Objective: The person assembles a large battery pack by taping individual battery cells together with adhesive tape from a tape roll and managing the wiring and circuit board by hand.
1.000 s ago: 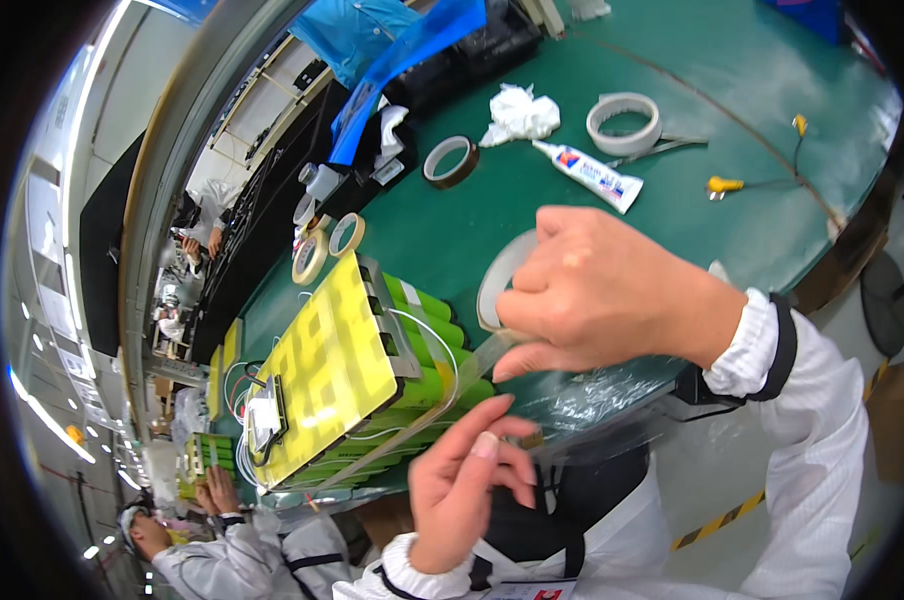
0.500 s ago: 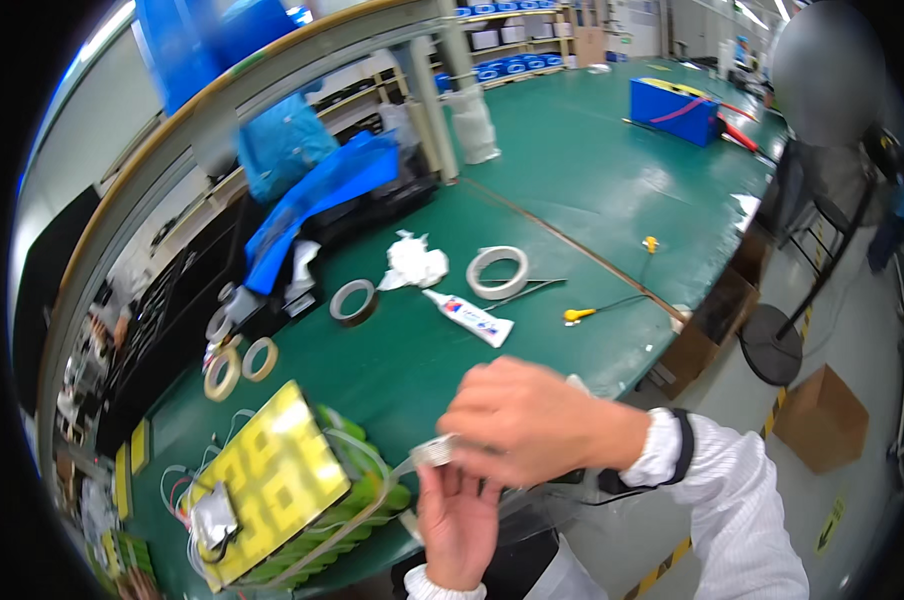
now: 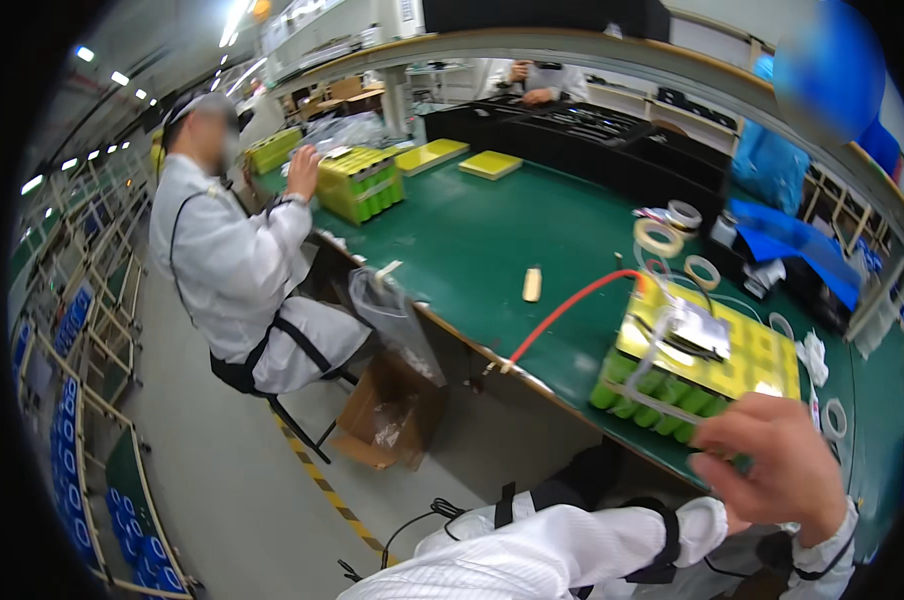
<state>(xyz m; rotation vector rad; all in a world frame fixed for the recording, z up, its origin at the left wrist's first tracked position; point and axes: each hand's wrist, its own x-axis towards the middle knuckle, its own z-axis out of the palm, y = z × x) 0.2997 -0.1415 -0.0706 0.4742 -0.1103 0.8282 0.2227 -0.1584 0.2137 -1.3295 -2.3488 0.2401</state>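
So the left hand (image 3: 736, 518) is mostly tucked behind the right hand (image 3: 770, 460), just a sliver of skin past the cuff, so no clue what its grip is doing. The right one's blurry, fingers curled in a narrow grip; can't tell if anything's pinched in there. It also covers the near right corner of the battery pack (image 3: 740, 372), which sits on the green worktop (image 3: 472, 245) by the front edge. Pack's got a shiny yellow top, a crinkly silver patch (image 3: 700, 328), bright green cylindrical cells (image 3: 662, 395) down the side and a pale strip across them. Red cable (image 3: 567, 318) arcs off its back corner.
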